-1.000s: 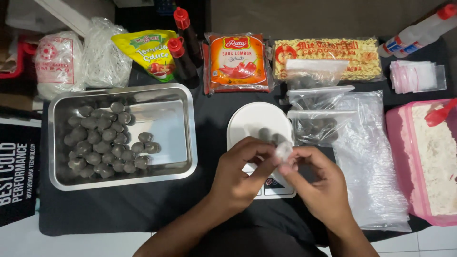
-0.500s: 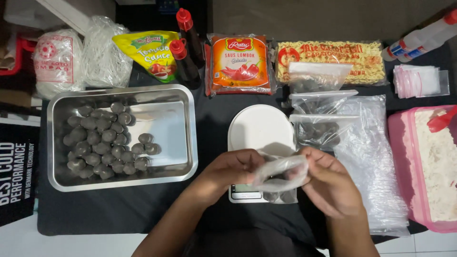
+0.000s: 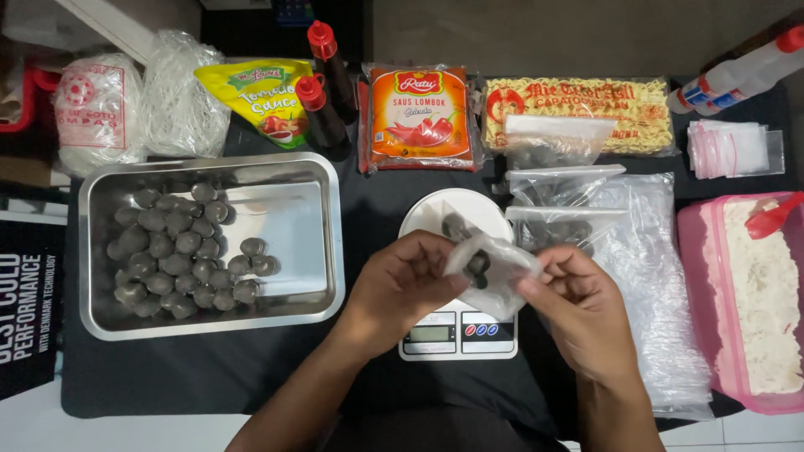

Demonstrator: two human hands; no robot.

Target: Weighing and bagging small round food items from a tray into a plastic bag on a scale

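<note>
Both hands hold a small clear plastic bag (image 3: pixel 494 266) with a few grey balls inside, just above a white kitchen scale (image 3: pixel 456 328). My left hand (image 3: pixel 400 285) grips the bag's left edge. My right hand (image 3: pixel 578 303) pinches its right edge. One or two grey balls (image 3: pixel 456 226) lie on the scale's round plate behind the bag. To the left stands a steel tray (image 3: pixel 310 251) holding several grey balls (image 3: pixel 180 255).
Filled clear bags of balls (image 3: pixel 559 188) and a pile of plastic bags (image 3: pixel 653 276) lie right of the scale. A pink tub of white flour (image 3: pixel 754 301) sits at far right. Sauce pouches, dark bottles (image 3: pixel 322 109) and a noodle pack (image 3: pixel 578 105) line the back.
The bag, held flat and low over the scale half a second ago, is now raised and opened between both hands, with balls inside it.
</note>
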